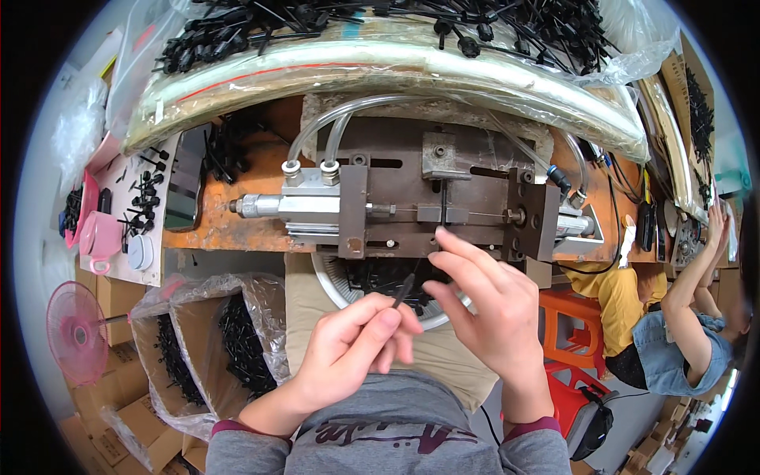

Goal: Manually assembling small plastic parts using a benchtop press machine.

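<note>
In front of me is a brown metal fixture [396, 146] with a pneumatic cylinder on each side. A thin black stem [445, 194] stands in the small clamp block [431, 214] at its middle. My left hand [348, 340], below the fixture, pinches a slim black plastic piece [404, 290] between thumb and fingers, its tip pointing up. Just under the clamp, my right hand [495, 305] has its fingers apart, with the index fingertip close to the stem's lower end; whether it touches is unclear. A white round basin [328, 281] holding black parts sits below, partly hidden by my hands.
A plastic-covered ledge [380, 75] piled with black parts runs along the back. Clear air hoses [317, 127] arch over the left cylinder [313, 207]. Lined boxes [202, 348] of black parts and a pink fan [79, 332] are left. Another person [685, 340] sits right, near an orange stool [574, 324].
</note>
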